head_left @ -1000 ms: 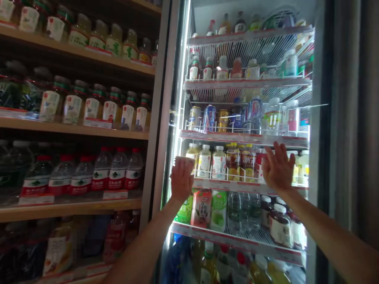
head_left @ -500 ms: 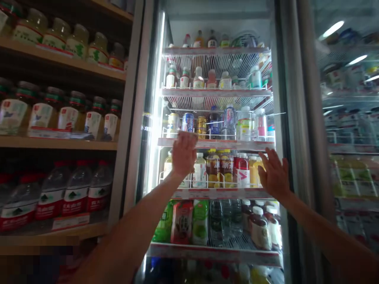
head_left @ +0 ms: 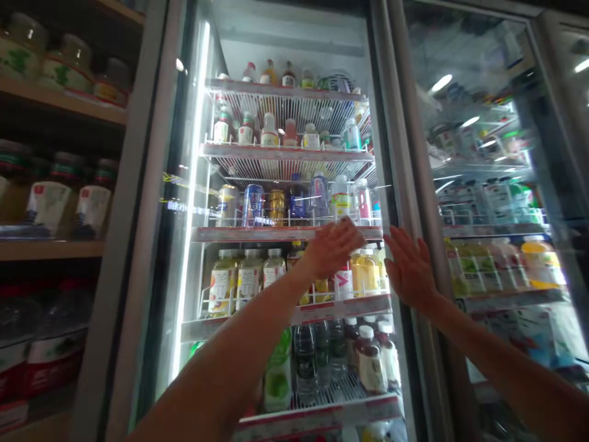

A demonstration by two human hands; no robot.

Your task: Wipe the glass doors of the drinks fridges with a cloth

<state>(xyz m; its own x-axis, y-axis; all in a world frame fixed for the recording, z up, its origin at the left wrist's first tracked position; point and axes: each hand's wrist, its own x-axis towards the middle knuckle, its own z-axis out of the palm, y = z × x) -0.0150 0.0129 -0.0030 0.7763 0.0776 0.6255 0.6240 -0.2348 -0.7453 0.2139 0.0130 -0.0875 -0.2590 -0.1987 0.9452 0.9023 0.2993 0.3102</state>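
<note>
The left grip (head_left: pixel 332 248) has its fingers stretched and lying close side by side, and at their tips is one pale flat thing (head_left: pixel 356 235), too blurred to name; whether the fingers are clamped on it, I cannot tell. The right grip (head_left: pixel 409 270) holds nothing that I can see; its fingers are long and a little apart. The two grips are near each other, both in front of one glass door (head_left: pixel 280 37), the left one before its pane and the right one by its metal frame (head_left: pixel 407 147). If their skin touches the door, I cannot tell.

Just behind the left grip, through the glass, stands one bottle with a V label (head_left: pixel 343 283), partly covered, and beside it are yellow bottles (head_left: pixel 367 273), too overlapped for counting. On the same shelf, more to the left, are three white-capped bottles (head_left: pixel 249 279).

Five shelf edges can be counted inside. The one above carries three cans (head_left: pixel 253 205): one pale, one blue, one gold. On the highest stand four small bottles (head_left: pixel 288 75) in a row. Below, right of the left arm, there are one green package (head_left: pixel 278 374), three clear bottles (head_left: pixel 305 362) and four white-capped jars (head_left: pixel 370 368).

Farther out, one wooden shelf unit (head_left: pixel 50 248) is on the left and one second cooler (head_left: pixel 499 230) on the right
</note>
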